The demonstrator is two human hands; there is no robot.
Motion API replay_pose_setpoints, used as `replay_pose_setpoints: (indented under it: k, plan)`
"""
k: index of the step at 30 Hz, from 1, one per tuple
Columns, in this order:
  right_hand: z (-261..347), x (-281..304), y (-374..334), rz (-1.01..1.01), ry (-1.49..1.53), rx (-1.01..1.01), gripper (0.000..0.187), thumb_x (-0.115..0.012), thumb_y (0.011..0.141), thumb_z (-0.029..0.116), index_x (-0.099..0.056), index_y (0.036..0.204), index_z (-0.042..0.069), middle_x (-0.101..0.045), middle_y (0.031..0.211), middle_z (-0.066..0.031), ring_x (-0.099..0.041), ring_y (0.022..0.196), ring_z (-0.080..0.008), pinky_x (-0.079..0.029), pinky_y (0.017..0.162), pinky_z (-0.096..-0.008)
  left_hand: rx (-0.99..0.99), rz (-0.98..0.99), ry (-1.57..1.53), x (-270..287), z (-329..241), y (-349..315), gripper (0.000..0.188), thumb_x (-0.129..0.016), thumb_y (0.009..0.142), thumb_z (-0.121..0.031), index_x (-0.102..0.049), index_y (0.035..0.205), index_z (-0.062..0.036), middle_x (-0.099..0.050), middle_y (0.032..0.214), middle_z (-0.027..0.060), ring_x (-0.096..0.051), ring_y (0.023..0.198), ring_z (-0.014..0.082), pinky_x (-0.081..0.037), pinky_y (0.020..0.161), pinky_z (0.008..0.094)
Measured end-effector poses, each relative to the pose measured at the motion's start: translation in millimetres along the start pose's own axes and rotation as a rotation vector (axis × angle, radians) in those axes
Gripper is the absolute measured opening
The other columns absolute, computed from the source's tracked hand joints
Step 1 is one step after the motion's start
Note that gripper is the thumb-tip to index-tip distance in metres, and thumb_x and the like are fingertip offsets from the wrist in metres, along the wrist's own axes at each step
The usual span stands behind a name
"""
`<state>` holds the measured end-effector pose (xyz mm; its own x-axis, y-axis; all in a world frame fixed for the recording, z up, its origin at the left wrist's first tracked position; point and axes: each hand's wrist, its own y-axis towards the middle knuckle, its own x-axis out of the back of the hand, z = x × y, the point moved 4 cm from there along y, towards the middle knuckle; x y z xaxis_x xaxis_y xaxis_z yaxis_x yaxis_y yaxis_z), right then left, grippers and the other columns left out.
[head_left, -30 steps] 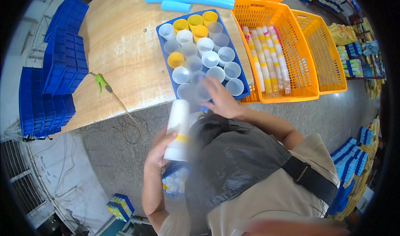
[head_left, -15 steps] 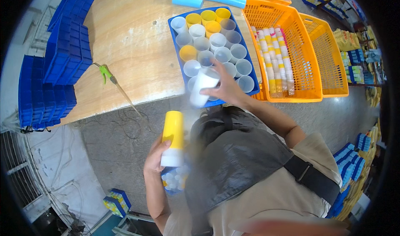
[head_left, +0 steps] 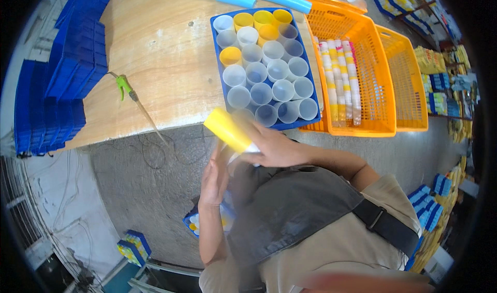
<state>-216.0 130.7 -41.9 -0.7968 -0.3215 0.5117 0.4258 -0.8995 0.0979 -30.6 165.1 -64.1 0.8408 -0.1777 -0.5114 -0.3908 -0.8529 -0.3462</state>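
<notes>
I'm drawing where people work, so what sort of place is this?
Probably a workshop or packing room: a blue tray of plastic cups sits on a wooden worktable, beside orange perforated crates.

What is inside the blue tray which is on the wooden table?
In the blue tray stand pale cups and five yellow cups, mouths upward. Its floor is mostly covered by them. Whether other cups are nested below the rims cannot be seen.
</notes>
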Motion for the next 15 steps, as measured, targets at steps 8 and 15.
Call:
replay_pose_setpoints:
  k: [8,15]
  plan:
    - [-118.0,111.5,67.7,-0.305,-0.87,0.043,0.066,-0.069,0.081,0.016,-0.05,0.144,0.012,-0.059,0.132,-0.0186,-0.059,0.117,-0.0339,-0.05,0.096,-0.0444,0.424,-0.346,-0.215,-43.0,115.2,58.3,0.05,-0.062,0.1,-0.03,-0.049,0.136,0.002,-0.06,0.131,0.0154,-0.061,0.117,0.0313,-0.051,0.099,0.0453]
    - [-149.4,179.4,20.3,-0.588,-0.483,-0.096,0.051,-0.073,0.089,0.02,-0.057,0.132,0.0,-0.066,0.118,-0.0196,-0.063,0.109,-0.0375,-0.046,0.097,-0.0449,0.207,-0.85,-0.247,-36.5,173.8,129.6,0.031,-0.072,0.085,-0.022,-0.066,0.106,0.0,-0.068,0.095,0.0118,-0.063,0.076,0.0207,-0.05,0.06,0.0388]
